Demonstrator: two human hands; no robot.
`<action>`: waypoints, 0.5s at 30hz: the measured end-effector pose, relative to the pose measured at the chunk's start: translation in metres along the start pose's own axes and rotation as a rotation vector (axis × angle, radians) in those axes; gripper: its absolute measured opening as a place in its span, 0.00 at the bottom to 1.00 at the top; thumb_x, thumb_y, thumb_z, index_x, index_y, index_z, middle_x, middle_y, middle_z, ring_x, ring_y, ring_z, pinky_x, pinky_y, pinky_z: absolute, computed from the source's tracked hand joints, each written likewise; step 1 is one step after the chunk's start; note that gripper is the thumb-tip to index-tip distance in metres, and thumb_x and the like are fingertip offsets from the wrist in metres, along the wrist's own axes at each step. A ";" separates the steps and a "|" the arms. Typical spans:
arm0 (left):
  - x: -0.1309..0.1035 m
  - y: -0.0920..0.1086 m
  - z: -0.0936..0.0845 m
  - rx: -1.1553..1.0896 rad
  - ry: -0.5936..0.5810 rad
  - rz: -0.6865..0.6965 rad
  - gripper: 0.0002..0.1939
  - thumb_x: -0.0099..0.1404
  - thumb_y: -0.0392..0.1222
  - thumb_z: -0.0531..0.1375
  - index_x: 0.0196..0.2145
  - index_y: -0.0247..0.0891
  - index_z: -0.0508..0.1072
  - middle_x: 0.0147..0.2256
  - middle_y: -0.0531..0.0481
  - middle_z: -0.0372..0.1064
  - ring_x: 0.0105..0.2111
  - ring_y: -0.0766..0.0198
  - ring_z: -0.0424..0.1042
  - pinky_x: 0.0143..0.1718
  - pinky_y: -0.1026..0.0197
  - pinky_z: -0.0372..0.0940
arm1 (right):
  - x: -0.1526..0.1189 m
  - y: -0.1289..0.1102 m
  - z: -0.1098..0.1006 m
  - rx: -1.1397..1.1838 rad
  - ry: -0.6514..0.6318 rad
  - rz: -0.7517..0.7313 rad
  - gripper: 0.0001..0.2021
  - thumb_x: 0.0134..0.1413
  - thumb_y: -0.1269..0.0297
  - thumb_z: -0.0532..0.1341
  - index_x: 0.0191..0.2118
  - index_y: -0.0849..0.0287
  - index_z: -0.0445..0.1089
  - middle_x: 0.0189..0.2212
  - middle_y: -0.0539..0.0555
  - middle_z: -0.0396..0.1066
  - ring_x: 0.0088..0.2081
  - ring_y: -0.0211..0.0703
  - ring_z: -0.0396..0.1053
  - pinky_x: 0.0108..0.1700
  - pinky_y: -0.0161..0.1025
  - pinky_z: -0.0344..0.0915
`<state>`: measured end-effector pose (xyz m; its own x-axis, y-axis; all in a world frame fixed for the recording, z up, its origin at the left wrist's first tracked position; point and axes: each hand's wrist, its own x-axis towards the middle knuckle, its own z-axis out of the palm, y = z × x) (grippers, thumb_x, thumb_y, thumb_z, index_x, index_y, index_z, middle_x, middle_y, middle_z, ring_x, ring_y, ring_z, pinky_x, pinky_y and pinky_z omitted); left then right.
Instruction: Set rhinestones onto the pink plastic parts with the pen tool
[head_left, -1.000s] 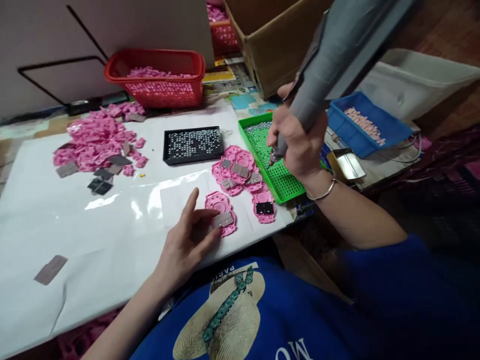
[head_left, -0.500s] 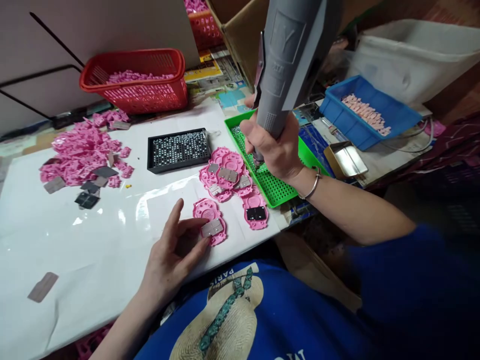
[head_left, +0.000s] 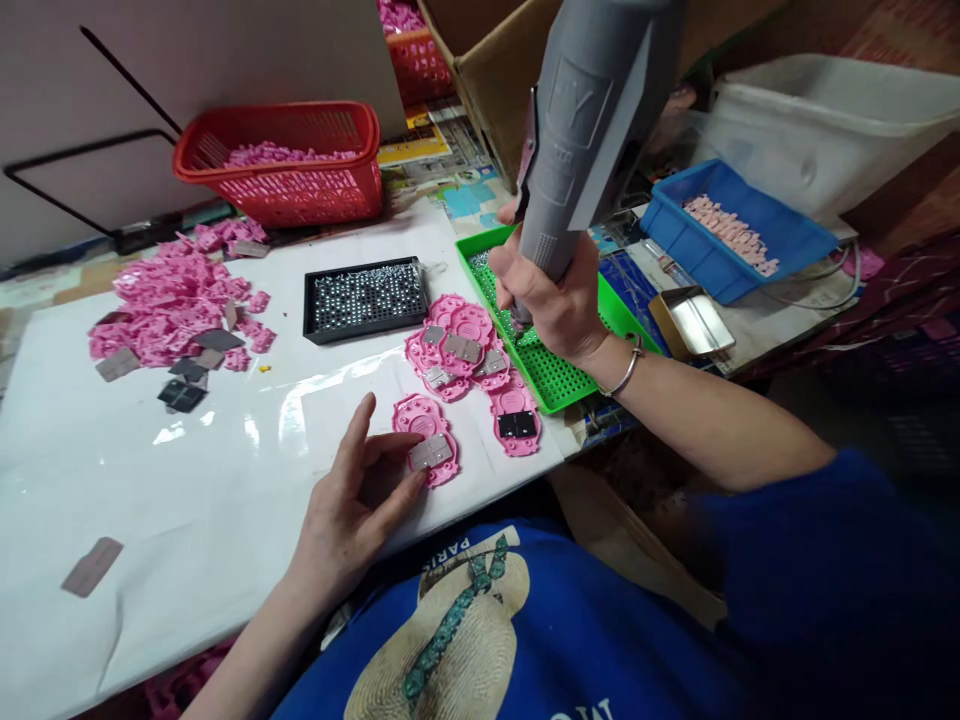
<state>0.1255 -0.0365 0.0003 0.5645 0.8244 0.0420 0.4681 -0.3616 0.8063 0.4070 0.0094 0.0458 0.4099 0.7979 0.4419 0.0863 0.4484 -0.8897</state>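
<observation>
My right hand (head_left: 555,300) is wrapped round a grey electric screwdriver (head_left: 581,130), held nearly upright and leaning. The driver's tip is over the left side of a green perforated tray (head_left: 559,385) with small screws at its far end; whether it touches cannot be told. Near the front table edge, my left hand (head_left: 356,495) grips a pink plastic part (head_left: 420,415) by its lower end, thumb and fingers at a grey plate (head_left: 430,452) on it. Behind it lies a cluster of similar pink parts (head_left: 457,320) with grey plates. Beside them is a pink part with a black plate (head_left: 516,425).
A black screw tray (head_left: 366,300) stands behind the parts. Left of it is a heap of pink pieces (head_left: 169,300) with loose plates. A red basket (head_left: 300,190) stands at the back, a blue bin (head_left: 739,230) at right. One grey plate (head_left: 92,567) lies front left.
The view has shifted slightly, so the table's things sit a little further right. Both hands keep much the same pose, and the screwdriver's tip stays over the green tray.
</observation>
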 end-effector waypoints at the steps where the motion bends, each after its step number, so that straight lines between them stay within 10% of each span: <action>1: 0.000 0.000 0.000 0.002 0.002 0.005 0.43 0.68 0.45 0.61 0.71 0.54 0.42 0.47 0.50 0.76 0.44 0.60 0.76 0.47 0.55 0.71 | 0.000 -0.001 0.001 0.012 0.003 -0.010 0.27 0.38 0.39 0.71 0.39 0.50 0.67 0.31 0.47 0.73 0.25 0.41 0.69 0.30 0.44 0.72; 6: 0.001 -0.001 0.002 0.012 0.007 0.027 0.42 0.68 0.45 0.61 0.71 0.55 0.42 0.46 0.51 0.76 0.40 0.63 0.76 0.45 0.58 0.71 | 0.002 -0.006 0.003 0.047 -0.018 -0.055 0.27 0.37 0.36 0.70 0.38 0.47 0.65 0.17 0.40 0.58 0.16 0.36 0.56 0.19 0.40 0.58; 15: 0.003 0.001 0.001 -0.009 -0.017 0.029 0.45 0.66 0.43 0.62 0.71 0.51 0.40 0.46 0.49 0.76 0.37 0.64 0.74 0.42 0.59 0.70 | -0.004 -0.047 0.008 0.098 -0.012 -0.290 0.14 0.52 0.57 0.69 0.43 0.51 0.69 0.22 0.42 0.62 0.19 0.34 0.62 0.23 0.37 0.62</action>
<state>0.1280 -0.0344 0.0007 0.5891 0.8062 0.0550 0.4455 -0.3809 0.8102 0.3936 -0.0120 0.0867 0.3698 0.6356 0.6777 0.1102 0.6942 -0.7113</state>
